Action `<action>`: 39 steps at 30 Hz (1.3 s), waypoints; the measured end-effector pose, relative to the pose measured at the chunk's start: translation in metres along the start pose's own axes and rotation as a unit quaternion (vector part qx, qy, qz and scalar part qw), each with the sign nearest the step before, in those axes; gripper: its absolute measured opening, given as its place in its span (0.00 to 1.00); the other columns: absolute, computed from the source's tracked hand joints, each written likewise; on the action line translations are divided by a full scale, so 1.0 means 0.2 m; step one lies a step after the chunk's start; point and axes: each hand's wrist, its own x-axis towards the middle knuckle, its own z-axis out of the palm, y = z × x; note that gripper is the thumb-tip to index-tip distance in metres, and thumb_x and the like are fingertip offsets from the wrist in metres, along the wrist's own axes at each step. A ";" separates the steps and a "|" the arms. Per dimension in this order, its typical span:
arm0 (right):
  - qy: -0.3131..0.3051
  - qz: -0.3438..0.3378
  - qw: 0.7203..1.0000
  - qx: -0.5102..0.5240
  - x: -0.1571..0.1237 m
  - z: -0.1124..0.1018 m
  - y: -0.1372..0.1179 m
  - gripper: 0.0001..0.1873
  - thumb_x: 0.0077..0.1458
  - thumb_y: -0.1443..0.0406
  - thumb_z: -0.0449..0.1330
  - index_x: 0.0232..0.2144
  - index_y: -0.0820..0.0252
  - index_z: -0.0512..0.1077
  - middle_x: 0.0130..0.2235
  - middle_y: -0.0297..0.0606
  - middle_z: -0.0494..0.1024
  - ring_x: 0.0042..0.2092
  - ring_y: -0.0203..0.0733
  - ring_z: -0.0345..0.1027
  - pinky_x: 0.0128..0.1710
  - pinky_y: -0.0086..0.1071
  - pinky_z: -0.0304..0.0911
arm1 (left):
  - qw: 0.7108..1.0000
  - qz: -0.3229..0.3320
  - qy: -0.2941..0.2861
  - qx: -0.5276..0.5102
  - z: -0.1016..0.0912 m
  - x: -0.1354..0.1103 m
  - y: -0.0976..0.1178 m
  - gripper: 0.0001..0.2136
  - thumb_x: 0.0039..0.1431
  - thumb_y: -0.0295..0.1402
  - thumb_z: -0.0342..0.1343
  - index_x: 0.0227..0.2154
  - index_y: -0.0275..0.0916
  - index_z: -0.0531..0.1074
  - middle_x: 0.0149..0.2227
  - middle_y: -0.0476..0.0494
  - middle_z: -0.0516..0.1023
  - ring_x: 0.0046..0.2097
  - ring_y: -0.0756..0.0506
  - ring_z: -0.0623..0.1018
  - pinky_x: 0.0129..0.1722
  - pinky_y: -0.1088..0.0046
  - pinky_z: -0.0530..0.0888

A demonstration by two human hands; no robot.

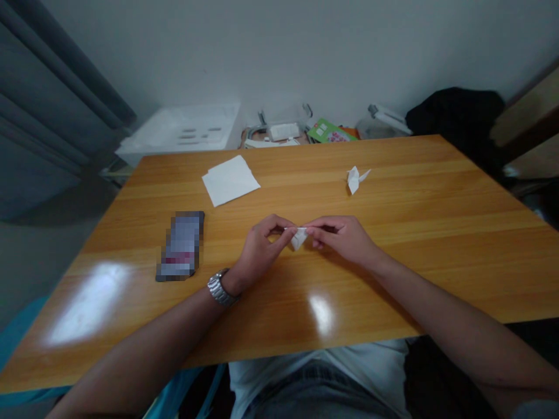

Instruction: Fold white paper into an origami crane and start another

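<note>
Between my two hands, over the middle of the table, is a small piece of folded white paper (pixel 299 239), its visible part a triangle pointing down toward me. My left hand (pixel 267 244) pinches its left corner between thumb and fingers, a metal watch on that wrist. On the opposite corner, my right hand (pixel 343 235) has thumb and forefinger closed. The fingertips cover both ends of the paper's upper edge. Farther back on the right stands a folded white paper crane (pixel 355 180), apart from both hands.
White paper sheets (pixel 231 181) lie at the back left of the wooden table (pixel 414 203). A phone (pixel 180 246), its screen blurred out, rests left of my hands. Behind the far edge are a white foam box (pixel 183 131), a green booklet (pixel 331 131) and a black item (pixel 456 116).
</note>
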 end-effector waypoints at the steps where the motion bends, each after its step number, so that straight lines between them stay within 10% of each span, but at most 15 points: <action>1: -0.004 0.008 1.000 0.009 0.00 0.00 0.00 0.17 0.60 0.53 0.65 0.41 0.59 0.83 0.28 0.36 0.82 0.28 0.37 0.74 0.31 0.31 0.69 | 1.000 0.000 0.001 0.003 0.00 0.00 0.00 0.07 0.65 0.35 0.60 0.34 0.37 0.77 0.34 0.46 0.81 0.36 0.49 0.79 0.39 0.75 0.76; 26: 0.016 0.028 0.998 0.055 0.02 0.02 0.03 0.19 0.57 0.51 0.66 0.38 0.62 0.81 0.30 0.38 0.82 0.30 0.37 0.75 0.34 0.32 0.72 | 0.991 -0.064 -0.048 -0.103 0.01 0.00 -0.05 0.13 0.62 0.41 0.62 0.39 0.35 0.78 0.38 0.41 0.84 0.39 0.46 0.83 0.41 0.71 0.80; 39: 0.029 -0.037 0.996 -0.080 0.00 0.06 0.01 0.12 0.60 0.56 0.65 0.35 0.59 0.79 0.33 0.37 0.82 0.34 0.39 0.73 0.34 0.31 0.66 | 1.000 -0.023 -0.012 0.003 0.03 -0.01 -0.04 0.07 0.63 0.36 0.61 0.34 0.37 0.77 0.34 0.45 0.81 0.36 0.48 0.80 0.38 0.75 0.77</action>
